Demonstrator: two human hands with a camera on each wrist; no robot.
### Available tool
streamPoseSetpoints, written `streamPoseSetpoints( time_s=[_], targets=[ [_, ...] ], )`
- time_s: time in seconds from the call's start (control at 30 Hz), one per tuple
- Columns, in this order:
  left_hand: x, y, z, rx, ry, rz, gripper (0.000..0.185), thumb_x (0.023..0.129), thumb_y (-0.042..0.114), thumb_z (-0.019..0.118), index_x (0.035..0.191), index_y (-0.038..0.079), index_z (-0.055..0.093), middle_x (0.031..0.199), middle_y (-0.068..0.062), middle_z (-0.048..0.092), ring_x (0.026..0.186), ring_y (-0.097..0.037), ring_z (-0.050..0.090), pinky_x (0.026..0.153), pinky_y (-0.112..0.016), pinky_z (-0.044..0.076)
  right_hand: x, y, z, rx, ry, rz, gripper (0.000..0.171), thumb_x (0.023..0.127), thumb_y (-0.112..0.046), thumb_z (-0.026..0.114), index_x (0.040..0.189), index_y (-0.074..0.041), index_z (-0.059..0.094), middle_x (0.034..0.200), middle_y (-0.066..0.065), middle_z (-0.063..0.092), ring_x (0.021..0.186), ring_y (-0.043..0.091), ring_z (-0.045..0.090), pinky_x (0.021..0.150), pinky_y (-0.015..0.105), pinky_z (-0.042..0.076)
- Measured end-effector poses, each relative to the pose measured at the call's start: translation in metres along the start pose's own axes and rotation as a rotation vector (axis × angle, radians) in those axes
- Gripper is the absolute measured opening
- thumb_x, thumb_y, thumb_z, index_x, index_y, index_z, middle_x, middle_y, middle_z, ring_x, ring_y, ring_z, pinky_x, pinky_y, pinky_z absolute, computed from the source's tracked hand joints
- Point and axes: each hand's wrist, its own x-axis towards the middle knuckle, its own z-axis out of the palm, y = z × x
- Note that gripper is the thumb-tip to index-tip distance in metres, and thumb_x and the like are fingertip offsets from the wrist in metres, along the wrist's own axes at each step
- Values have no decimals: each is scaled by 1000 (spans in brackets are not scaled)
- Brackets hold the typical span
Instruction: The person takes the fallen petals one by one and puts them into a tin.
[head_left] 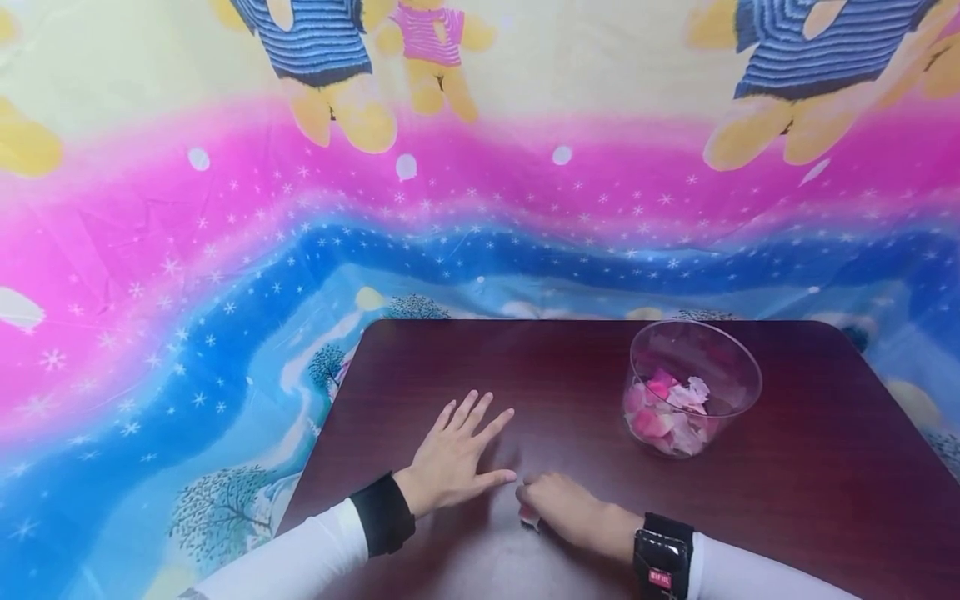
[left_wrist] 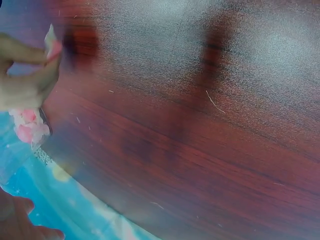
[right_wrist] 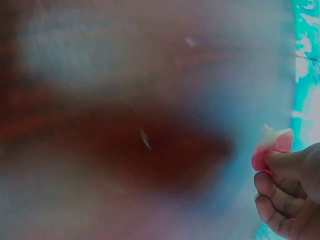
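My right hand (head_left: 566,504) pinches a pink and white flower petal (right_wrist: 274,145) between thumb and finger, low over the front part of the table. In the head view only a bit of that petal shows beneath the fingers. To its left, my left hand (head_left: 450,458) is spread with straight fingers and holds nothing; its thumb points toward the right hand. Whether the left palm touches the tabletop I cannot tell. Behind the right hand stands a clear round bowl (head_left: 738,400), partly filled with pink and pale petals (head_left: 667,417).
The dark reddish-brown table (head_left: 810,500) has rounded far corners and a glossy top. Small pale fibres (left_wrist: 214,101) lie on it in the wrist views. A colourful printed cloth (head_left: 480,183) with bears and snowflakes hangs behind and beside the table.
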Motion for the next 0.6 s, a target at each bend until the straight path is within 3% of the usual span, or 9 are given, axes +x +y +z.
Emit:
streamPoseSetpoints(
  time_s=[0.27,0.6],
  targets=[
    [3,2,-13,11,30,6,85,92,77,42,163,34,19,170,-8,22,159,-29,17,125,-54,24,13,19,-37,-46,179,13,14,78,-15,81,77,-18,68,73,-7,60,66,6,60,61,28,50],
    [11,-1,-43,-3,95,21,87,92,76,47,163,35,18,171,-7,20,159,-30,16,126,-56,22,16,39,-96,-27,265,43,20,76,-5,82,77,-17,68,73,-7,58,69,8,58,65,28,50]
  ],
)
